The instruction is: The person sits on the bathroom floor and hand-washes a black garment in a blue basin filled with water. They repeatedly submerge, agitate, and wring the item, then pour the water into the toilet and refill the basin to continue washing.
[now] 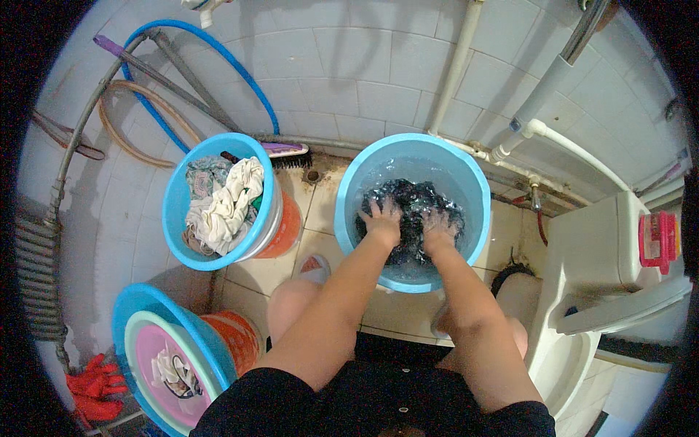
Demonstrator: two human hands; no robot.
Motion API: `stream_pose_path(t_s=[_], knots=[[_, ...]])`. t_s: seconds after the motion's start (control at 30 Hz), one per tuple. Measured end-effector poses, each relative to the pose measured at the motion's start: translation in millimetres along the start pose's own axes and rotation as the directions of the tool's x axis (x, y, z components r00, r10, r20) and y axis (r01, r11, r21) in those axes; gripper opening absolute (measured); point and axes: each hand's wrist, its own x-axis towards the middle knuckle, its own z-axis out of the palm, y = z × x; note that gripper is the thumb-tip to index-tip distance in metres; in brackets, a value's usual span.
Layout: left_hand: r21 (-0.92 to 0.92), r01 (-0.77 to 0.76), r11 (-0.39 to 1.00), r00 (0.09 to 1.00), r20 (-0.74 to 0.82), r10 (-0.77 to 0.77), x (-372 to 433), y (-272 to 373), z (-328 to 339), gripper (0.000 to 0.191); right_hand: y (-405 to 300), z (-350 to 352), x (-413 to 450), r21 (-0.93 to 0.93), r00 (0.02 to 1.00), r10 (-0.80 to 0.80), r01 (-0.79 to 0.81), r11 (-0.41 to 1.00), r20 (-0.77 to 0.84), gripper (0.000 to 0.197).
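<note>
A light blue plastic basin holds water and a dark, wet cloth. My left hand presses on the cloth's left part with its fingers spread. On the cloth's right part lies my right hand, partly under water, its fingers apart. Neither hand is closed around the fabric. Left of this basin, another blue basin, on an orange bucket, holds cream and grey clothes.
Nested basins with white cloth stand lower left, near red rubber gloves. A scrubbing brush lies by the wall. Pipes run behind the basin; a toilet stands at right. A blue hose hangs upper left.
</note>
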Motion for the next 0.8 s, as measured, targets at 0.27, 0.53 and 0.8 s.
stream_pose_path(t_s=[0.27,0.53,0.8], knots=[[-0.237,-0.245,0.940,0.948,-0.259,0.182,-21,-17,-19,0.065,34,-35,-10,0.853,0.998,-0.052,0.052,0.520,-0.029,0.050],[-0.557,-0.667,0.494,0.745,-0.499,0.443,-74,-32,-78,0.098,-2,-222,-122,0.930,0.911,0.222,0.364,-0.040,-0.347,0.045],[-0.483,-0.668,0.567,0.712,-0.636,0.298,-79,3,-56,0.134,-55,-344,-244,0.741,0.765,0.233,0.642,-0.196,-0.601,0.046]])
